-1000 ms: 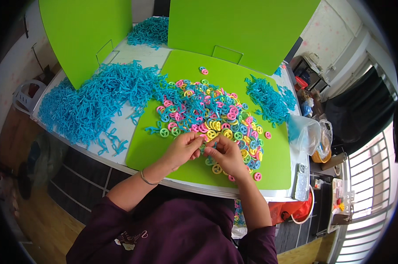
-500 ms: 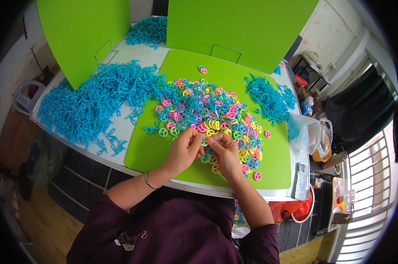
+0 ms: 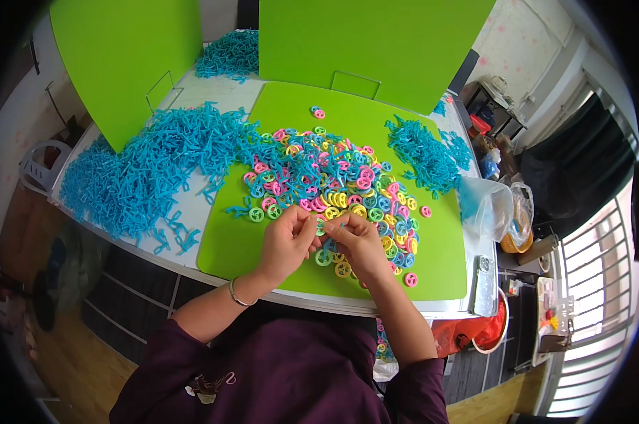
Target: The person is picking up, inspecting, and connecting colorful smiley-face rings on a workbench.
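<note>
My left hand (image 3: 285, 242) pinches a small green plastic wheel (image 3: 320, 227) between thumb and fingers. Close against its other side, my right hand (image 3: 356, 242) is closed too, thumb pressed to forefinger. A sliver of blue shows at the right fingertips, but the fingers mostly hide what they hold. Just beyond both hands spreads a pile of wheels (image 3: 339, 201) in pink, yellow, green and blue, with blue forked plastic pieces (image 3: 302, 172) strewn over it. A few wheels, such as a yellow one (image 3: 342, 269), lie below my fingers on the green mat (image 3: 241, 247).
A large heap of blue pieces (image 3: 143, 177) covers the table's left side; smaller heaps lie at the back (image 3: 229, 54) and right (image 3: 425, 155). Upright green boards (image 3: 369, 42) stand behind. A clear plastic bag (image 3: 485, 208) and a phone-like slab (image 3: 485, 286) sit at the right edge.
The view has shifted slightly, so the table sits a little further left. Both hands stay together around the green wheel, with only small finger movement.
</note>
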The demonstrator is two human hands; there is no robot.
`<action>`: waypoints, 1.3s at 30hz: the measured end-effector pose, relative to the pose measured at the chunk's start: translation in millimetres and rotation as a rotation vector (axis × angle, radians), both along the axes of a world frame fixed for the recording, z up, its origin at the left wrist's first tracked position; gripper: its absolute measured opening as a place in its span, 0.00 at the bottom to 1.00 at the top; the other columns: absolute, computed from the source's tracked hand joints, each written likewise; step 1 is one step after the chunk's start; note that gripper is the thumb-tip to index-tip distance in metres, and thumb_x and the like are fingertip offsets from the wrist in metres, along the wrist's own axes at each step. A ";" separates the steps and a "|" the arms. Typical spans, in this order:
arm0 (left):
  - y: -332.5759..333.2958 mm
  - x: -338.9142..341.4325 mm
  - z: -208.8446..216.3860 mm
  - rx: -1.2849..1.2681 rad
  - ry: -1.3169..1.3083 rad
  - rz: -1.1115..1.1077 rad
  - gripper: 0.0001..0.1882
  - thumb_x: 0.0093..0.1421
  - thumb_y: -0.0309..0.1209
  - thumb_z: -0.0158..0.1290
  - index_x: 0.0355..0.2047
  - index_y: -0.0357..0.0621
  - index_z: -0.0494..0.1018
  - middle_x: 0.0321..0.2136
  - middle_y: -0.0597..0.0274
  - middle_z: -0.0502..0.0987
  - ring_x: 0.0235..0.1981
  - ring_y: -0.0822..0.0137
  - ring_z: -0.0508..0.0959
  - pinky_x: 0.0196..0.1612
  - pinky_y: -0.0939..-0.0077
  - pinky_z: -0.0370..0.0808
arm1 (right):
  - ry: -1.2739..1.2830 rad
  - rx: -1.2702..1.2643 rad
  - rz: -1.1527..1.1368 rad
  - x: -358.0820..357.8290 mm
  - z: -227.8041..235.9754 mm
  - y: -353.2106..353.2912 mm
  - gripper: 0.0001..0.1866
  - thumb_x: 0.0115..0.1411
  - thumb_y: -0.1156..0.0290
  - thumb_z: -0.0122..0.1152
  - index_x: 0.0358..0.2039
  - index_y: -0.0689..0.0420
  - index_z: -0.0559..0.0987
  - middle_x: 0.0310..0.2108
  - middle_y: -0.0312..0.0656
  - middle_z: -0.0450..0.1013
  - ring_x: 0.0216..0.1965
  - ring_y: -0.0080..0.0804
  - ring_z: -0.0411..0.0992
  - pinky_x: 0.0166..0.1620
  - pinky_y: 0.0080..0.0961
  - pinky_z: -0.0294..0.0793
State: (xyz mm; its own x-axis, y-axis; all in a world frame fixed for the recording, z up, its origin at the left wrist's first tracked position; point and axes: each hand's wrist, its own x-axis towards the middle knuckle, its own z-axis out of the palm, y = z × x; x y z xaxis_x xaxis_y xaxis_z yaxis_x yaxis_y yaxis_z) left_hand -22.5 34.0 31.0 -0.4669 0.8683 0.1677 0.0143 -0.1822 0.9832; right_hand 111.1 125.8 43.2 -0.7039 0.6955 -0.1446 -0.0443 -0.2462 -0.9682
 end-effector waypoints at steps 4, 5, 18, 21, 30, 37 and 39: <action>0.4 -3.7 -2.1 -0.001 -0.043 -0.044 0.09 0.64 0.32 0.49 0.29 0.39 0.67 0.17 0.66 0.74 0.17 0.80 0.73 0.18 0.86 0.67 | -0.053 0.091 -0.048 -2.9 7.2 -6.5 0.05 0.59 0.73 0.59 0.31 0.60 0.75 0.21 0.34 0.72 0.24 0.18 0.72 0.29 0.14 0.71; 0.0 -4.1 -1.3 0.000 -0.033 -0.053 0.10 0.64 0.33 0.49 0.29 0.39 0.68 0.17 0.66 0.74 0.17 0.80 0.73 0.18 0.86 0.67 | -0.021 0.093 -0.080 -3.1 8.0 -7.6 0.05 0.59 0.72 0.58 0.33 0.60 0.75 0.21 0.34 0.72 0.24 0.20 0.72 0.30 0.16 0.72; 1.1 -15.6 2.8 0.063 0.057 -0.019 0.11 0.63 0.35 0.51 0.30 0.40 0.72 0.16 0.65 0.74 0.18 0.77 0.73 0.20 0.82 0.66 | 0.133 -0.072 -0.066 16.1 23.0 -4.9 0.09 0.63 0.71 0.52 0.41 0.61 0.72 0.30 0.39 0.72 0.28 0.25 0.72 0.31 0.23 0.74; -6.5 -45.1 2.4 -0.042 0.501 0.237 0.08 0.60 0.33 0.55 0.32 0.42 0.71 0.20 0.66 0.73 0.23 0.76 0.73 0.26 0.80 0.67 | 0.036 0.156 0.005 66.1 36.0 -9.6 0.08 0.61 0.73 0.55 0.39 0.62 0.72 0.30 0.40 0.72 0.29 0.28 0.73 0.32 0.25 0.75; -27.9 -74.8 -10.7 -0.308 0.937 0.253 0.12 0.49 0.30 0.61 0.32 0.41 0.73 0.30 0.55 0.72 0.33 0.54 0.74 0.39 0.63 0.71 | -0.792 0.698 0.487 188.5 77.1 -40.0 0.21 0.51 0.72 0.68 0.47 0.59 0.77 0.30 0.43 0.78 0.34 0.33 0.78 0.34 0.24 0.76; -11.6 -63.2 2.3 -0.121 0.839 0.206 0.10 0.51 0.30 0.60 0.32 0.38 0.75 0.26 0.53 0.75 0.22 0.57 0.75 0.26 0.68 0.71 | -0.471 0.800 0.242 88.7 72.1 -22.9 0.09 0.54 0.72 0.65 0.36 0.61 0.81 0.32 0.42 0.79 0.29 0.25 0.76 0.34 0.23 0.74; -5.1 -63.3 8.3 -0.011 0.782 0.269 0.09 0.54 0.30 0.58 0.34 0.38 0.76 0.25 0.55 0.76 0.22 0.63 0.76 0.25 0.72 0.71 | -0.346 0.964 0.130 36.8 56.8 -18.1 0.08 0.55 0.72 0.63 0.36 0.60 0.80 0.30 0.42 0.77 0.29 0.29 0.75 0.32 0.25 0.74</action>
State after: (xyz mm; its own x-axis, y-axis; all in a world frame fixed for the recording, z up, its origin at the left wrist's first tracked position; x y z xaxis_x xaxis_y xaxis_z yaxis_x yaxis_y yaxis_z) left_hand -85.8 28.9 39.2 -0.4106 0.7472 0.5226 0.7368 -0.0657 0.6729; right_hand 147.8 107.7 100.0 -0.8078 0.5450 0.2248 0.2459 0.6581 -0.7116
